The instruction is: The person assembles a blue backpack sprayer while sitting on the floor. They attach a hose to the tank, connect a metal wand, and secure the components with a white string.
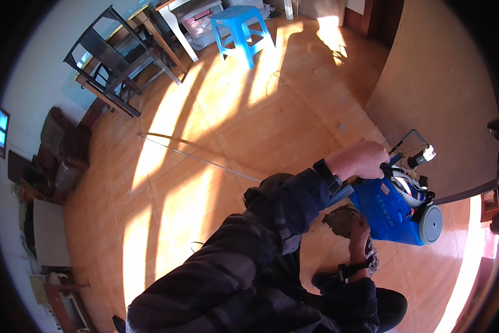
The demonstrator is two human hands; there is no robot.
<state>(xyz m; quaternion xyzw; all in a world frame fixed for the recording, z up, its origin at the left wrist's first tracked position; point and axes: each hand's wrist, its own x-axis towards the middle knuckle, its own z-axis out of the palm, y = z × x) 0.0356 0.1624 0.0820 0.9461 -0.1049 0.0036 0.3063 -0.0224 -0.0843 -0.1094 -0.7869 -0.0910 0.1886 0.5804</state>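
Note:
A blue backpack sprayer [387, 213] lies on its side on the floor at my right, its round grey cap [431, 224] toward the far right. My left hand [360, 158] reaches across and is closed on a dark part at the upper end of the sprayer. Pale straps [409, 188] run along its side. Below that, my right hand [360, 228] is closed on a crumpled grey-brown rag [341, 220], held close beside the blue tank. Part of the rag hangs down behind my right wrist.
A long thin rod [199, 159] stretches over the tiled floor from near my knee. A blue plastic stool [239, 25] and a dark wooden chair [113, 61] stand farther off. A brown door panel [438, 105] rises beside the sprayer; a bent metal handle [413, 135] sticks up there.

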